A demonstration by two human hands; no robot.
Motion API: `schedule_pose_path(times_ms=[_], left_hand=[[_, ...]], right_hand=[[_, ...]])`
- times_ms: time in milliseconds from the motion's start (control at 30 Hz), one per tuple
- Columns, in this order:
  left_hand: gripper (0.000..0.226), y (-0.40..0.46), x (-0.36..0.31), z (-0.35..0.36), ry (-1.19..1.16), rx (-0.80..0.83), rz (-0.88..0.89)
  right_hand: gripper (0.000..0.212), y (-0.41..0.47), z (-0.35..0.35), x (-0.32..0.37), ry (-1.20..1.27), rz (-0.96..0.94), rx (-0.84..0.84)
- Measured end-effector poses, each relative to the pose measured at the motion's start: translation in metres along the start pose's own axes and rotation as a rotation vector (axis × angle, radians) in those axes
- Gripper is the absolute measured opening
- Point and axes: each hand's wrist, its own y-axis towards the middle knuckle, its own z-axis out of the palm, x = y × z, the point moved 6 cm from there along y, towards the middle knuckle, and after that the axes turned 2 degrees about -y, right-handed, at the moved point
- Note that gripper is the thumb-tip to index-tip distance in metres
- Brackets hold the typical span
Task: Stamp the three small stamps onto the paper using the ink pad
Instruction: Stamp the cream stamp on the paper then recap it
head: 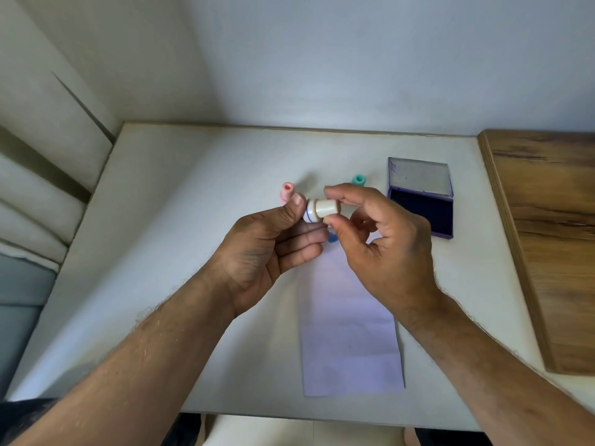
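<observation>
Both hands pinch cream stamp [322,210] (blue ring) | left hand [273,249] fingers on base | right hand [386,239] fingers on handle

No readable text, ink pad [421,201] lid unmarked (only smudges), paper [349,333] blank

Home room, white table [193,188], padded headboard [38,175]

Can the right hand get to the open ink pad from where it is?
Probably yes. The ink pad lies open just right of the right hand, lid tipped back, nothing between them. But that hand pinches the white stamp together with the left hand, which would need to release first.
</observation>
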Motion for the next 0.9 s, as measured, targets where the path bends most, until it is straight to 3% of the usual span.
schedule_pose_path(times_ms=[200,333,467,767,900], left_hand=[[0.029,0.0,0.004,-0.002,0.028,-0.008,-0.033],[0.037,0.001,0.002,-0.005,0.037,0.013,0.017],[0.031,0.001,-0.002,-0.005,0.054,0.032,0.103],[0.021,-0.001,-0.023,-0.006,0.203,-0.003,0.399],[0.018,-0.008,-0.032,-0.001,0.287,0.024,0.566]], right_hand=[[0.025,0.002,-0.001,-0.005,0.1,0.073,0.018],[0.025,0.002,-0.001,-0.008,0.153,0.095,0.039],[0.024,0.002,-0.001,-0.012,0.249,0.171,0.053],[0.027,0.003,0.012,-0.028,0.647,0.531,0.114],[0.016,-0.003,0.025,-0.034,0.885,0.774,0.182]])
